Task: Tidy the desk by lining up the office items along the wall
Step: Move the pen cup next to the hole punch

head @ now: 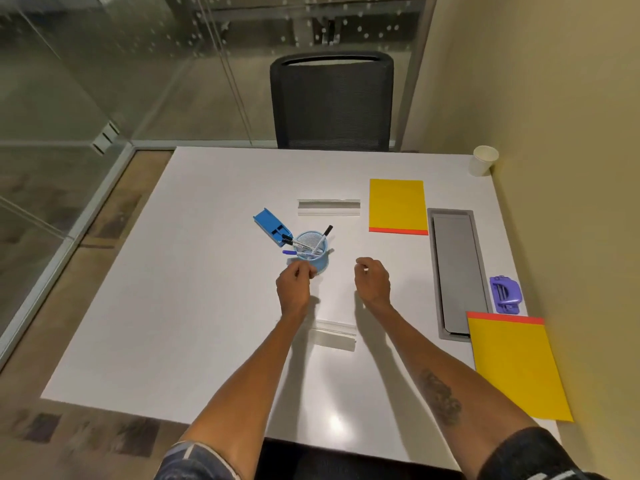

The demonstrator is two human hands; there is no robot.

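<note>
the left hand (295, 279) is hovering at mid-frame with fingers curled loosely together, its fingertips right against the near wall of the blue mesh pen cup (313, 252); whether it is actually gripping the cup i cannot tell. the right hand (372, 276) is hanging just to the right, fingers half curled, holding nothing.

the cup is standing upright, with several pens (304, 242) leaning out over its rim to the upper left, over a blue stapler-like case (269, 225) lying just beside it. if the cup is being grabbed low or dragged fast, it is likely tipping and spilling the pens, or knocking that case.

the wall is running down the right of the frame. already along it: a paper cup (483, 160) at upper right, a purple hole punch (505, 294), and a yellow notepad (517, 367) at lower right. a second yellow notepad (397, 206) is sitting further in, and two clear plastic strips (329, 207) (334, 336) are lying mid-table.

the grey cable tray (457, 271) sunk into the table (173, 306) is lying between the cup and the wall, so sliding could be catching on its rim; lifting over looks safer. open room is remaining along the wall between paper cup and punch.
</note>
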